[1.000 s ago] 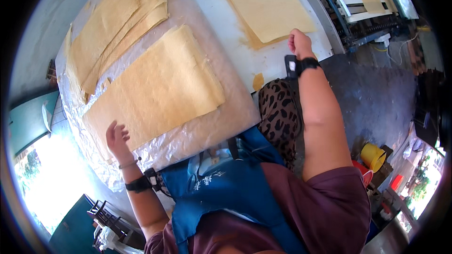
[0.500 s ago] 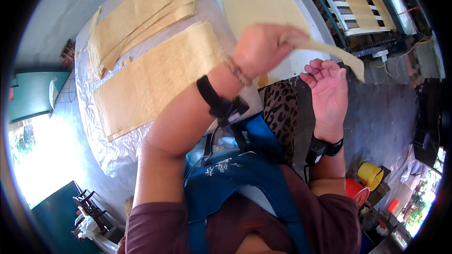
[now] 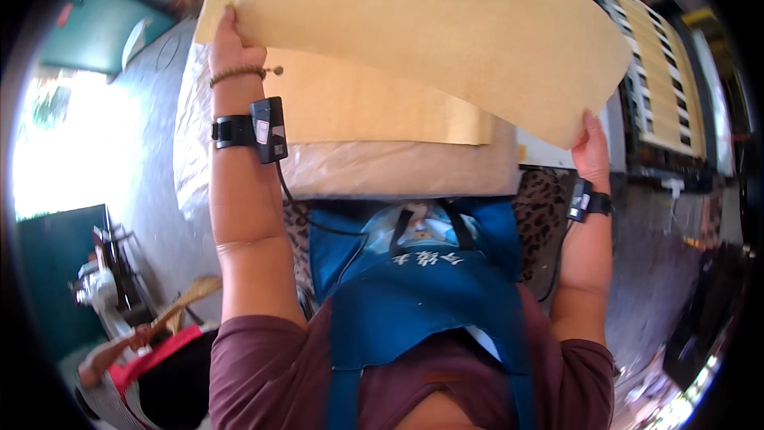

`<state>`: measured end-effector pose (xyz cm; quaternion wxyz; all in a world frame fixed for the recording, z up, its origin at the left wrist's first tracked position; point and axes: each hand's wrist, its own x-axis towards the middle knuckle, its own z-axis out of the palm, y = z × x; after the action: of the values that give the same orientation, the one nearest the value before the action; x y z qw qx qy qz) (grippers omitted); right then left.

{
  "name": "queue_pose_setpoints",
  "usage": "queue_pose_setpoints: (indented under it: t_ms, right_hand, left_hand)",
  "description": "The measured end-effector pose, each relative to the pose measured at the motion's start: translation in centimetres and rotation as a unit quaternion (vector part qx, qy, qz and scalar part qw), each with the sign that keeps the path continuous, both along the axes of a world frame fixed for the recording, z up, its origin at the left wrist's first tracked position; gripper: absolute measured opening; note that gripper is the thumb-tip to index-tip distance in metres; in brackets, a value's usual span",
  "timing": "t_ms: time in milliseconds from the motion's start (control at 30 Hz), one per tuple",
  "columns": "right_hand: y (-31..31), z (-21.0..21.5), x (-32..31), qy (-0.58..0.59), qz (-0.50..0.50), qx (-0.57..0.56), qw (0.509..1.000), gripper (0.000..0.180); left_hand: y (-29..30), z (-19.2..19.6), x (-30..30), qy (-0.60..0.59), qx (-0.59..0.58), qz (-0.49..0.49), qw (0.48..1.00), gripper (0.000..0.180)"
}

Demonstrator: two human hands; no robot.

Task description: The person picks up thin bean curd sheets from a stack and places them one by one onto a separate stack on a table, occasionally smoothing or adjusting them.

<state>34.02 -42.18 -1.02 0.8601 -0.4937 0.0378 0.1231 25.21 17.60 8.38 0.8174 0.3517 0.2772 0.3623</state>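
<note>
hands, left [image 3: 231, 44] and right [image 3: 590, 147], now grip the tan sheet [image 3: 414, 28] lifted wide, no longer bunched together.

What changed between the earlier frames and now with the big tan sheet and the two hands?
The large tan sheet, earlier lying flat at the far end of the table, is now lifted and spread wide. The left hand left the stack and grips the sheet's left edge; the right hand holds its lower right corner. The stack of sheets on the plastic-covered table stayed put.
</note>
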Motion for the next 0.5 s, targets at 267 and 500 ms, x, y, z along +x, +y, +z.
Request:
queue_pose_setpoints:
  t_ms: [267, 500]
  right_hand:
    - [15.6, -4.1, 0.1, -0.02, 0.148, -0.165, 0.975, 0.037]
    - [15.9, -6.1, -1.9, -0.071, 0.087, -0.437, 0.893, 0.054]
  left_hand:
    - [10.6, -15.0, -18.8, 0.16, -0.046, 0.051, 0.985, 0.025]
    - [9.7, -17.0, -19.9, 0.317, 0.085, 0.038, 0.944, 0.024]
